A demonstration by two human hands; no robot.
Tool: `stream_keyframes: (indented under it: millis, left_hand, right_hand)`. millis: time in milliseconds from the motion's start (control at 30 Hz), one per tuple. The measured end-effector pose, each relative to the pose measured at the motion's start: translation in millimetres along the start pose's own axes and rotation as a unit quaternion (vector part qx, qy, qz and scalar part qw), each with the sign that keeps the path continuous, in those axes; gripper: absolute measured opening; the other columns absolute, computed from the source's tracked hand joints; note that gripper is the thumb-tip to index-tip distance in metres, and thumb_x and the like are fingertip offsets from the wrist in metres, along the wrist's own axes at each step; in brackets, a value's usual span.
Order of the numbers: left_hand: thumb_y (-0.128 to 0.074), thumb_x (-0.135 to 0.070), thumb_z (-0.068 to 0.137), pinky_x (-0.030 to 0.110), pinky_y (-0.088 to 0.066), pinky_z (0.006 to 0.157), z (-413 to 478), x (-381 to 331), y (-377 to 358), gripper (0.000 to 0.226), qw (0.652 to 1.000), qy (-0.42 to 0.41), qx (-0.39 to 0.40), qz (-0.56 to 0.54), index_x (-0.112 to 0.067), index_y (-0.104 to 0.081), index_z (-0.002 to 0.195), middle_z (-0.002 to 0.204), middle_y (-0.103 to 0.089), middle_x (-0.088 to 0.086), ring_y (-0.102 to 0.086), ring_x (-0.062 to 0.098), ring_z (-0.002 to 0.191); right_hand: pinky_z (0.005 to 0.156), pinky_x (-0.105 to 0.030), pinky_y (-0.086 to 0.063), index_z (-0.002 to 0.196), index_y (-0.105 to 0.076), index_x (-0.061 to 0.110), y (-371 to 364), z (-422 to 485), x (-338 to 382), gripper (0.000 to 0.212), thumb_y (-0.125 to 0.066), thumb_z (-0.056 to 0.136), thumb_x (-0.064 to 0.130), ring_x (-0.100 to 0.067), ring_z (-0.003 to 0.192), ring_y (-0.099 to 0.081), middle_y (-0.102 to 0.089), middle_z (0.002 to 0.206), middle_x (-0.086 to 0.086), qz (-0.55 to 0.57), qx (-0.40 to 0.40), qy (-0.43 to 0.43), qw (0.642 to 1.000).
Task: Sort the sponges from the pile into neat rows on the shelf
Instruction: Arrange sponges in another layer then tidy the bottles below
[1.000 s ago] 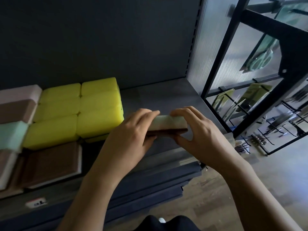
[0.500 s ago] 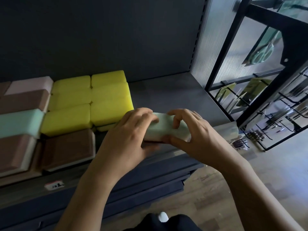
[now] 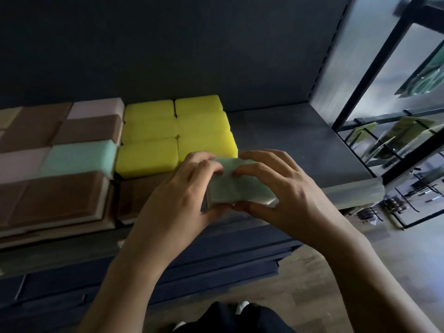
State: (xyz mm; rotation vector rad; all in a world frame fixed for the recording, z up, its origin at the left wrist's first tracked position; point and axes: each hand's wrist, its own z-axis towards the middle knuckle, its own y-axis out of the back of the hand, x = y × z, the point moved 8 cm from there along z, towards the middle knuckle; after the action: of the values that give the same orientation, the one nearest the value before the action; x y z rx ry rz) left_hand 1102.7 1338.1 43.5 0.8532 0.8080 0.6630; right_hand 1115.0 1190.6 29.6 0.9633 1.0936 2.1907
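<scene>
Both hands hold one pale green sponge (image 3: 236,186) just above the front edge of the dark shelf (image 3: 300,152). My left hand (image 3: 177,195) pinches its left end and my right hand (image 3: 283,188) pinches its right end, thumbs under, fingers on top. The sponge's pale green face is turned up towards me. Right behind it stand several yellow sponges (image 3: 175,133) in two columns. Left of those lie brown sponges (image 3: 57,195), pink ones and a mint green sponge (image 3: 79,157) in rows.
The shelf's right half is bare dark surface up to a ribbed side panel (image 3: 336,56). A black wire rack (image 3: 396,140) with packaged goods stands to the right. Lower dark shelf edges (image 3: 216,267) and wood floor lie below.
The sponge has tipped from edge-on to its pale green face up, and my hands have carried it left, closer to the yellow sponges. The view shifted left, showing more rows.
</scene>
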Motion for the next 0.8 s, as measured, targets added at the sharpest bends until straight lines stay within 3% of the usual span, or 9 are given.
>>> stream_keyframes:
  millis: [133, 367, 533, 800]
  left_hand:
    - [-0.071, -0.045, 0.077, 0.034, -0.058, 0.066, -16, 15, 8, 0.056, 0.999, 0.016, 0.004, 0.042, -0.014, -0.054, 0.119, 0.134, -0.051, 0.001, -0.06, 0.018, 0.108]
    - [-0.074, -0.043, 0.074, 0.035, -0.047, 0.097, -37, 41, 11, 0.075, 0.992, 0.052, 0.028, 0.109, -0.01, -0.05, 0.137, 0.138, -0.051, 0.003, -0.054, 0.021, 0.121]
    - [-0.076, -0.032, 0.077, 0.039, -0.047, 0.099, -44, 57, 0, 0.058, 0.986, 0.067, 0.052, 0.143, -0.01, -0.06, 0.128, 0.135, -0.054, 0.003, -0.054, 0.024, 0.119]
    - [-0.068, -0.019, 0.083, 0.042, -0.048, 0.101, -48, 66, -4, 0.048, 0.988, 0.087, 0.051, 0.116, -0.004, -0.06, 0.128, 0.137, -0.056, 0.005, -0.052, 0.022, 0.126]
  right_hand:
    - [0.097, -0.039, -0.048, 0.126, -0.062, 0.028, -14, 9, 13, 0.044, -0.068, 0.087, 0.047, -0.021, 0.128, -0.045, -0.051, 0.14, 0.006, 0.003, 0.021, 0.018, 1.0]
    - [0.098, -0.03, -0.044, 0.126, -0.063, 0.026, -31, 11, 12, 0.044, -0.062, 0.089, 0.05, -0.021, 0.125, -0.045, -0.052, 0.137, 0.003, 0.0, 0.017, 0.002, 1.0]
    - [0.099, -0.035, -0.045, 0.125, -0.065, 0.021, -42, 10, 9, 0.044, -0.064, 0.089, 0.047, -0.025, 0.125, -0.045, -0.052, 0.137, -0.002, -0.019, 0.0, -0.003, 1.0]
    - [0.101, -0.045, -0.046, 0.122, -0.066, 0.017, -59, 12, 12, 0.039, -0.073, 0.087, 0.033, -0.029, 0.129, -0.044, -0.053, 0.138, -0.007, -0.027, -0.012, 0.004, 1.0]
